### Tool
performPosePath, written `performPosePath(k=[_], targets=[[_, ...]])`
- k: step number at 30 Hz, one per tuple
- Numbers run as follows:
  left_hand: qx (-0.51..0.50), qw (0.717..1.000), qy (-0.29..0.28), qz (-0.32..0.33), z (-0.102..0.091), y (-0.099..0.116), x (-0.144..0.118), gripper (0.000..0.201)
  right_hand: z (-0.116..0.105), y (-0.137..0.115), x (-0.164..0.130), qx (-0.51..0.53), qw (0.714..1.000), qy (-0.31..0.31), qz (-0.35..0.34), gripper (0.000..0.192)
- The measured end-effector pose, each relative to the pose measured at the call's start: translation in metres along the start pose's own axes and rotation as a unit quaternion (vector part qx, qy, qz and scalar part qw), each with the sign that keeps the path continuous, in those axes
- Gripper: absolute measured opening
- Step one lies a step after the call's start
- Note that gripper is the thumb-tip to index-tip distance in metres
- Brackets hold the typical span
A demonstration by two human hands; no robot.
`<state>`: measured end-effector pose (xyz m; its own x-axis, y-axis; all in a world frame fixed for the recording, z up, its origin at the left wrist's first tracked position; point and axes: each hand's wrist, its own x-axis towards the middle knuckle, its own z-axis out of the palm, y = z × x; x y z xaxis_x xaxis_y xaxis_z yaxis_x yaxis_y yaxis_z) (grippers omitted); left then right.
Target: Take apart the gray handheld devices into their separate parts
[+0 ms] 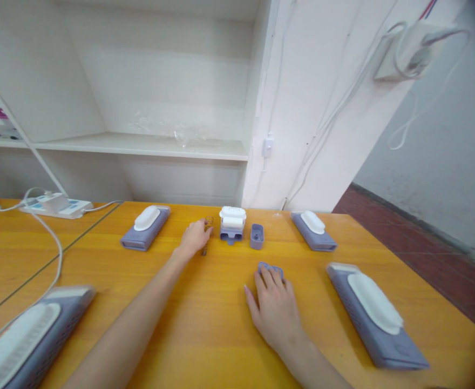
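My left hand [196,236] reaches far across the yellow table [205,319] and its fingers close on a small thin metal part [207,222] with a ring at its top. Just right of it stands a small purple and white block [232,223], and beside that a little purple cap [257,236]. My right hand [275,305] lies flat on the table nearer to me, its fingertips resting on a small purple piece [270,267].
Several purple devices with white pads lie around: far left [145,227], far right [313,230], near right [377,313] and near left [27,335]. A white power strip [57,206] with a cable sits at the back left. White shelves rise behind the table.
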<state>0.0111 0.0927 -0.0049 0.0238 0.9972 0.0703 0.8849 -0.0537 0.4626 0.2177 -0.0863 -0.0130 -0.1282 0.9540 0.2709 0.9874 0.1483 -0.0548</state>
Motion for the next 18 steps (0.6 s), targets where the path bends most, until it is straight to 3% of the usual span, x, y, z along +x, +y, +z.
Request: performPosePath(k=[5,11,15,18], targets=[[-0.071,0.996,-0.021,0.053,0.007,0.007,0.011,0.031,0.012,-0.024,0.022,0.068,0.997,-0.017,-0.038,0.047],[-0.163,0.983,-0.02,0.08,0.013,0.0,0.001,0.04,0.016,-0.039,0.044,0.134,0.985,0.025,-0.105,0.043],[-0.202,0.972,-0.032,0.116,0.014,-0.004,-0.016,0.054,0.004,-0.025,0.031,0.107,0.988,0.053,-0.099,0.041],[-0.216,0.963,-0.043,0.154,0.014,-0.005,-0.025,0.071,-0.011,0.01,0.017,0.032,0.995,0.079,-0.05,0.041]])
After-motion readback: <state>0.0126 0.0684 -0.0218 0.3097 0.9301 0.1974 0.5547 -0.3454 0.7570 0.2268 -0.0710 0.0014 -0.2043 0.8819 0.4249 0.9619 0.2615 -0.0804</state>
